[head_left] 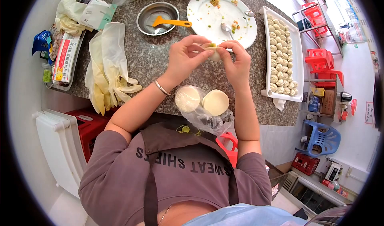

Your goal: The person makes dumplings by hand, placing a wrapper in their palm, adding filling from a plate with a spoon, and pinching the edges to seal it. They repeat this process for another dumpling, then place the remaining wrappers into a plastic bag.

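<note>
Both my hands pinch one small dumpling (213,51) with green filling showing at its top, held above the granite counter (148,62). My left hand (185,58) grips its left side and wears a thin bracelet at the wrist. My right hand (237,60) closes the wrapper from the right. Just below my hands, two stacks of round dough wrappers (202,101) lie on a clear plastic bag at the counter's near edge.
A white tray (296,46) filled with several rows of folded dumplings stands at the right. Behind are a white plate (208,16) with filling scraps and a spoon, and a metal bowl (157,18) with an orange spatula. Cream rubber gloves (106,66) drape at the left.
</note>
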Demonstrator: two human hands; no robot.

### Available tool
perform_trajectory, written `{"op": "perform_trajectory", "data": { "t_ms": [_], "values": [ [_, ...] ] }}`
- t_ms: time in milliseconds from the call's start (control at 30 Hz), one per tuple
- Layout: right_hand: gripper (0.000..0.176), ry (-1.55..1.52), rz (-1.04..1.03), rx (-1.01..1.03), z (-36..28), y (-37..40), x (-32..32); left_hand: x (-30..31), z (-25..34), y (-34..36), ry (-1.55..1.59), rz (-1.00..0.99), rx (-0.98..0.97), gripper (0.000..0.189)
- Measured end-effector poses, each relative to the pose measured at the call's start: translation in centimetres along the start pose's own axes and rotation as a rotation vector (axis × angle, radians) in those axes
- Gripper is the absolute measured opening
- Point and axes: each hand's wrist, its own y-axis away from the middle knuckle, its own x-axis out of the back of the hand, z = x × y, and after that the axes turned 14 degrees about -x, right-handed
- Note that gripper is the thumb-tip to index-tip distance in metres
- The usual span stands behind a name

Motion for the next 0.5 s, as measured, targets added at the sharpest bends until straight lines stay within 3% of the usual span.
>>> {"op": "perform_trajectory", "data": {
  "t_ms": [167, 500],
  "values": [
    [0.007, -0.065, 0.019, -0.062, 0.1, 0.1, -0.2, 0.0, -0.4, 0.0, -0.176, -0.08, -0.258, 0.016],
    [0.007, -0.039, -0.047, -0.034, 0.4, -0.1, 0.0, -0.4, 0.8, 0.0, -0.335, -0.065, -0.314, 0.017]
  ]
}}
